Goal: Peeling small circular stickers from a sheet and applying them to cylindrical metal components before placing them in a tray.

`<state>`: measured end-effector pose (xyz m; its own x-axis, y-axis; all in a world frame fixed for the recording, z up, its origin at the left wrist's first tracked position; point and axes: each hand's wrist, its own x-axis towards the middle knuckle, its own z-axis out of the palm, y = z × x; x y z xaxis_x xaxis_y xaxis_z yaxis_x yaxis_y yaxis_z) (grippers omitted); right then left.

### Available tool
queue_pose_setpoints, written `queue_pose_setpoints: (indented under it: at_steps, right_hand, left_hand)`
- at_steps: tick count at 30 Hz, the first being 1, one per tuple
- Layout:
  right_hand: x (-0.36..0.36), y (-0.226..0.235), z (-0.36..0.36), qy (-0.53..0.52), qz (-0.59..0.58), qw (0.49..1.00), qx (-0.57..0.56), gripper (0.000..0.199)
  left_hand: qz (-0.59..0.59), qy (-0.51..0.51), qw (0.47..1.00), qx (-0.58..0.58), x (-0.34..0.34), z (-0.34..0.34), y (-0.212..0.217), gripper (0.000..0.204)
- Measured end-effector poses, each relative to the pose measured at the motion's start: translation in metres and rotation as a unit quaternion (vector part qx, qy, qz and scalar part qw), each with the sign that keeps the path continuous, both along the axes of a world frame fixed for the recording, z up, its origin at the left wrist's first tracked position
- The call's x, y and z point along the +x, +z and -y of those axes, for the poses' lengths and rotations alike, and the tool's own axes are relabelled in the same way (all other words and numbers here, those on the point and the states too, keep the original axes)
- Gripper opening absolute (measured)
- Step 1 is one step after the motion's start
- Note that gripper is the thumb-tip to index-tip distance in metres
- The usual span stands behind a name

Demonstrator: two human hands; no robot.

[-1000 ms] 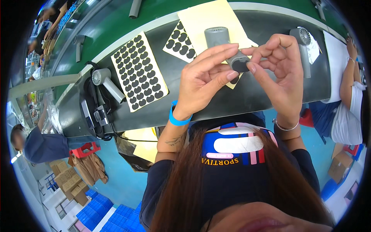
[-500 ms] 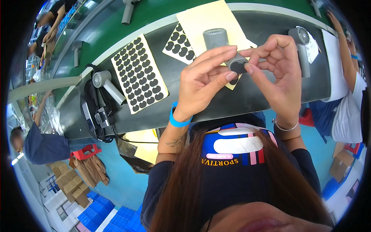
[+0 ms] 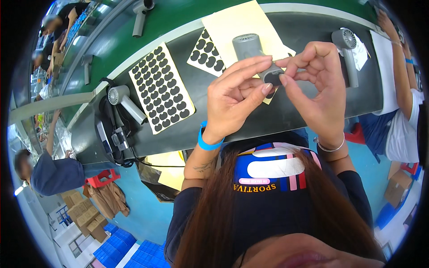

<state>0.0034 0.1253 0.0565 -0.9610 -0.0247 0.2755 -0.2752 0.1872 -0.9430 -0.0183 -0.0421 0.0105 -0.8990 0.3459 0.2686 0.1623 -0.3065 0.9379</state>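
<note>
My left hand point(image 3: 237, 96) is closed round the handle of a grey hair dryer point(image 3: 247, 46), its vented head pointing away from me. The handle's end faces me and carries a black sticker point(image 3: 271, 79). My right hand point(image 3: 317, 85) pinches at the right edge of this sticker with thumb and forefinger, its other fingers curled above. Under the dryer lie a pale yellow backing sheet point(image 3: 232, 20) and a partly covered sheet of black stickers point(image 3: 206, 52). To the left lies a larger sheet of black notched oval stickers point(image 3: 163, 89).
Another grey dryer point(image 3: 127, 102) lies beside a black strap with cables point(image 3: 107, 129) at left. One more dryer point(image 3: 348, 56) rests at right on white wrapping. Beyond the dark table point(image 3: 313, 114), a green conveyor point(image 3: 178, 18) carries dryers. Co-workers sit on both sides.
The sticker sits flatter across the handle's end, where its right part stuck out before. Both hands stay nearly in place. Dryers on the conveyor have shifted a little left.
</note>
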Motion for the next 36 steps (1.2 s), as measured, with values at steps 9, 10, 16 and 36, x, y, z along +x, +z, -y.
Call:
queue_pose_setpoints:
  at_steps: [9, 10, 16, 36]
  right_hand:
    - [0.004, 0.0, -0.002, -0.032, -0.048, 0.994, 0.096, 0.037]
    - [0.005, 0.001, -0.002, -0.039, -0.055, 0.992, 0.106, 0.037]
    - [0.006, 0.002, 0.0, -0.066, -0.068, 0.986, 0.135, 0.038]
    - [-0.045, -0.029, 0.015, 0.12, -0.065, 0.974, 0.18, 0.049]
  left_hand:
    - [0.021, 0.024, 0.999, 0.008, 0.003, -0.005, 0.001, 0.034]
    - [0.018, 0.023, 1.0, 0.009, 0.004, -0.006, 0.001, 0.034]
    - [0.014, 0.021, 1.0, 0.01, 0.005, -0.006, 0.0, 0.035]
    - [0.048, 0.06, 0.996, 0.047, -0.005, 0.014, 0.004, 0.035]
